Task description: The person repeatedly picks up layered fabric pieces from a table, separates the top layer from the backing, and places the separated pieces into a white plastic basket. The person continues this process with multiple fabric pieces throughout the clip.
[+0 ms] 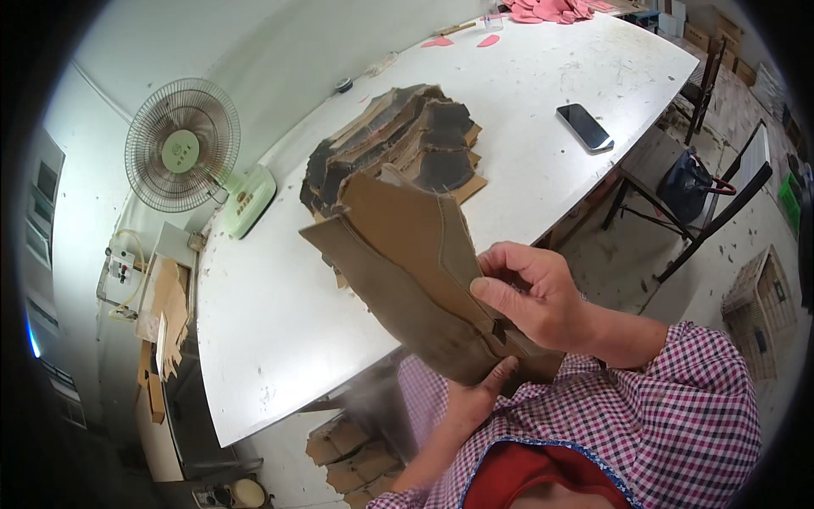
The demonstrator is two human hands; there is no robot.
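Note:
A brown stitched panel (407,229), shaped like a boot upper and leather-like, is held up in front of me over the table's near edge. My left hand (477,397) grips its lower end, the thumb on top and the other fingers hidden beneath. Higher up, my right hand (538,293) is closed at the panel's right edge, thumb and forefinger pinched together. Just beyond the panel, a heap of similar brown and black panels (445,123) lies on the white table (280,339), partly hidden by the one I hold.
On the table's right lies a phone (585,129); pink pieces (551,8) are at the far end. A green fan (182,148) stands at the left. More brown panels (352,454) are stacked below the near edge. To the right are a chair (738,195) and a dark bag (688,187).

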